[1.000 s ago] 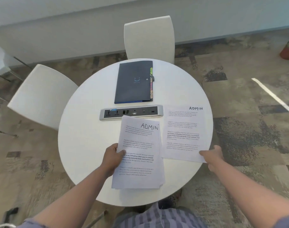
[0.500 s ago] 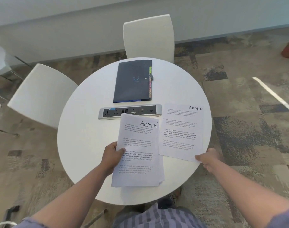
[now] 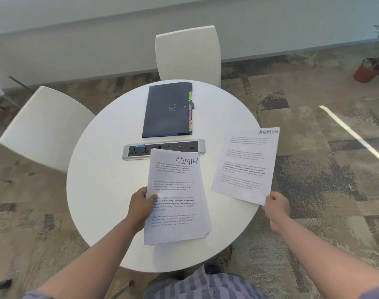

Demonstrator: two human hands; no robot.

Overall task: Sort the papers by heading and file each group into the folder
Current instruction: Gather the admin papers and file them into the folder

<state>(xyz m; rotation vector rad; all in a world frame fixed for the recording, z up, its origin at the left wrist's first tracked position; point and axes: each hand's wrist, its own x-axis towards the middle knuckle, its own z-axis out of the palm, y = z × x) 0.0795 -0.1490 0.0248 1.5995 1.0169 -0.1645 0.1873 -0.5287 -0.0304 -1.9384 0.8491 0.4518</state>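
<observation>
My left hand (image 3: 141,205) grips the left edge of a stack of papers (image 3: 177,203), thumb on top; its top sheet is headed ADMIN. A single sheet (image 3: 245,167), also headed ADMIN, hangs out over the right rim of the round white table (image 3: 102,169), and my right hand (image 3: 277,209) pinches its near right corner. A dark folder (image 3: 162,108) with coloured tabs along its right edge lies closed at the far middle of the table.
A silver power socket strip (image 3: 184,147) is set into the table between the folder and the stack. White chairs stand at the far side (image 3: 188,52) and at the left (image 3: 44,126). A potted plant (image 3: 369,69) sits on the carpet at far right.
My right hand has taken the single sheet by its near corner and moved it to the right, so that it now reaches past the table's rim. The stack in my left hand has stayed put.
</observation>
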